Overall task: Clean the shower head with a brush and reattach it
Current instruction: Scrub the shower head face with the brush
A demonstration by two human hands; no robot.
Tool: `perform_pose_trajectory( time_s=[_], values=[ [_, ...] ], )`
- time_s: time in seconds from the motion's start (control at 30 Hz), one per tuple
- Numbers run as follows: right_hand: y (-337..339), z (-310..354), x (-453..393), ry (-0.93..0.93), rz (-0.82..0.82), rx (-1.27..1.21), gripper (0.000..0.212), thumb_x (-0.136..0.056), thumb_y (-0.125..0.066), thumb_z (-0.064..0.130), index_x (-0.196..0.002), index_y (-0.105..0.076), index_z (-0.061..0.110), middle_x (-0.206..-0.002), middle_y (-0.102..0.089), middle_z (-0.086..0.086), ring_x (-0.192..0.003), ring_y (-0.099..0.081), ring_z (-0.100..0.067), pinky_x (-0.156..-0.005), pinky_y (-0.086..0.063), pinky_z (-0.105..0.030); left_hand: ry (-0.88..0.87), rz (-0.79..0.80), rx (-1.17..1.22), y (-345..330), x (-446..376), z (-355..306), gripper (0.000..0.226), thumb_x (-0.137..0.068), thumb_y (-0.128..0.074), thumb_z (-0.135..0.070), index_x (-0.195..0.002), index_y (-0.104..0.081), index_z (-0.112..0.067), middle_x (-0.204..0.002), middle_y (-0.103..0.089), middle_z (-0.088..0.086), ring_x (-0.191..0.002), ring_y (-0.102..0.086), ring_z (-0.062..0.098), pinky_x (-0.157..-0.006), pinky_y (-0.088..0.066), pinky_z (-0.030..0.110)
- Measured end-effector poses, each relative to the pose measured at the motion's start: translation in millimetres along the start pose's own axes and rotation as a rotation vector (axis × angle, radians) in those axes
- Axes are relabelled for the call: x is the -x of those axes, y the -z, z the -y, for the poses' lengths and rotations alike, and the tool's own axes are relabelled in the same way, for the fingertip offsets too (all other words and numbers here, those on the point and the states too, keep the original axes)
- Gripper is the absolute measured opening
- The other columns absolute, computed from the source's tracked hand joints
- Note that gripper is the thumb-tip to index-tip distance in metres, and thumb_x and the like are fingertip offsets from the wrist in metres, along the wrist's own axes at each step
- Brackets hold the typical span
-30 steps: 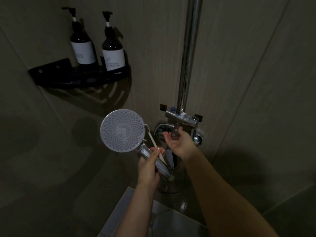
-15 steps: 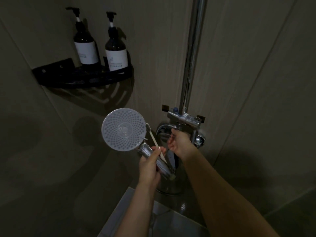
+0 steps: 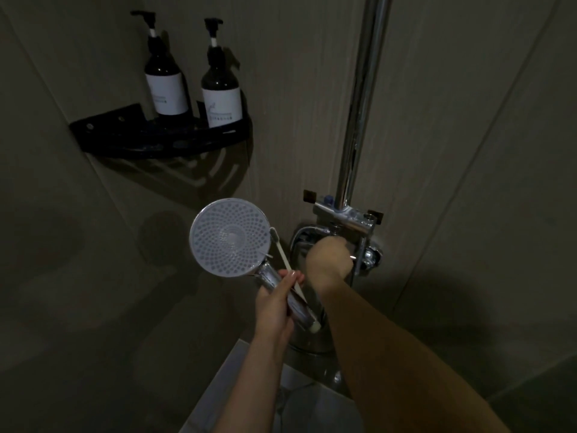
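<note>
Chrome covers the handle of the round shower head, whose pale, dotted spray face is turned toward the camera at the middle of the scene. The handle is clasped in the left hand, and a slim white toothbrush-like brush is pinned against it by the same grip, its bristled end lying at the right edge of the spray face. The right hand is curled closed at the chrome shower mixer valve on the far wall, just right of the shower head; what is enclosed in that grip cannot be told, since the fingers are turned away. A vertical chrome riser pipe is seen rising from the valve. On the far left, a black corner shelf is fixed to the beige tiled walls, and two dark pump bottles with white labels are set upright on it, side by side.
</note>
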State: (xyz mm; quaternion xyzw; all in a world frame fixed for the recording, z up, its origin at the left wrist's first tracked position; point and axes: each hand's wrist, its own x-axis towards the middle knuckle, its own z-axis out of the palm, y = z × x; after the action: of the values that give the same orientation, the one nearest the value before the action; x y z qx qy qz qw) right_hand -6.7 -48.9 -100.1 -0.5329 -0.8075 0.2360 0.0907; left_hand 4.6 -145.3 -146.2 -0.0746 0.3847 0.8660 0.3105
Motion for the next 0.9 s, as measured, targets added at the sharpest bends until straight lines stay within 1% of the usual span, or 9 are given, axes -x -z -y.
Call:
perform_pose_trajectory(
  time_s=[0.1,0.23,0.37,0.5,0.57,0.67,0.77,0.83,0.9],
  values=[
    [-3,-1,-3,0.043,-0.013,0.095,0.033,-0.094,-0.049,0.023,-0.119,-0.048,0.000,-0.110,-0.061,-0.011,-0.096,-0.063,-0.020,-0.064,-0.041,-0.025,0.003,-0.012,-0.001,2,0,1,0.013,-0.085,-0.057,0.001,-0.084,-0.057,-0.011,-0.076,-0.065,0.008,-0.074,-0.064,0.018,-0.080,-0.052,0.032],
    [-5,-10,-11,0.050,0.012,0.026,0.034,-0.095,-0.046,0.026,-0.118,-0.047,0.001,-0.105,-0.063,-0.011,-0.093,-0.064,-0.021,-0.065,-0.043,-0.026,-0.038,-0.020,-0.004,8,-1,0,0.014,-0.085,-0.056,0.003,-0.082,-0.056,-0.011,-0.077,-0.064,0.009,-0.072,-0.064,0.016,-0.079,-0.052,0.031],
    [-10,-31,-21,0.087,0.124,-0.340,0.048,-0.090,-0.050,0.047,-0.116,-0.046,0.007,-0.093,-0.061,-0.005,-0.083,-0.062,-0.018,-0.071,-0.052,-0.032,-0.050,-0.026,-0.007,11,-1,3,0.014,-0.086,-0.056,0.003,-0.084,-0.056,-0.011,-0.069,-0.068,0.004,-0.067,-0.067,0.011,-0.076,-0.053,0.027],
    [-16,-58,-19,0.228,0.161,-0.457,0.032,-0.091,-0.054,0.036,-0.108,-0.048,0.010,-0.094,-0.062,-0.003,-0.086,-0.059,-0.018,-0.070,-0.045,-0.029,-0.080,-0.067,-0.017,13,-3,9,0.015,-0.086,-0.056,0.004,-0.082,-0.056,-0.011,-0.073,-0.066,0.007,-0.064,-0.067,0.009,-0.080,-0.052,0.028],
    [-18,-69,-16,0.246,0.146,-0.514,0.020,-0.091,-0.057,0.028,-0.095,-0.047,0.012,-0.086,-0.055,-0.002,-0.081,-0.053,-0.017,-0.061,-0.038,-0.024,-0.091,-0.075,-0.010,16,-5,12,0.016,-0.086,-0.056,0.004,-0.080,-0.055,-0.011,-0.077,-0.064,0.008,-0.066,-0.067,0.010,-0.080,-0.051,0.028],
    [-24,-80,-10,0.194,0.142,-0.635,0.023,-0.088,-0.062,0.024,-0.079,-0.041,0.018,-0.073,-0.049,0.004,-0.070,-0.049,-0.013,-0.050,-0.034,-0.012,-0.086,-0.067,-0.017,21,-5,17,0.017,-0.086,-0.056,0.003,-0.079,-0.055,-0.012,-0.078,-0.065,0.008,-0.069,-0.067,0.011,-0.081,-0.052,0.028],
    [-33,-89,-6,0.157,0.222,-0.714,0.024,-0.085,-0.065,0.023,-0.090,-0.044,0.012,-0.072,-0.049,0.006,-0.065,-0.049,-0.008,-0.052,-0.037,-0.014,-0.069,-0.092,-0.036,31,-1,26,0.016,-0.086,-0.056,0.003,-0.080,-0.056,-0.011,-0.076,-0.066,0.007,-0.071,-0.067,0.013,-0.085,-0.051,0.030],
    [-38,-95,-5,0.160,0.286,-0.704,0.028,-0.084,-0.068,0.018,-0.098,-0.045,0.010,-0.076,-0.050,0.006,-0.070,-0.051,-0.010,-0.054,-0.037,-0.014,-0.072,-0.132,-0.046,41,0,34,0.017,-0.086,-0.055,0.004,-0.079,-0.055,-0.011,-0.074,-0.066,0.007,-0.067,-0.067,0.012,-0.076,-0.055,0.026],
    [-46,-100,-4,0.184,0.345,-0.654,0.033,-0.084,-0.067,0.013,-0.111,-0.049,0.006,-0.091,-0.056,-0.001,-0.087,-0.055,-0.017,-0.058,-0.038,-0.016,-0.068,-0.166,-0.056,55,-1,44,0.017,-0.086,-0.055,0.004,-0.079,-0.055,-0.011,-0.070,-0.067,0.006,-0.062,-0.068,0.009,-0.065,-0.057,0.022]
  ],
)
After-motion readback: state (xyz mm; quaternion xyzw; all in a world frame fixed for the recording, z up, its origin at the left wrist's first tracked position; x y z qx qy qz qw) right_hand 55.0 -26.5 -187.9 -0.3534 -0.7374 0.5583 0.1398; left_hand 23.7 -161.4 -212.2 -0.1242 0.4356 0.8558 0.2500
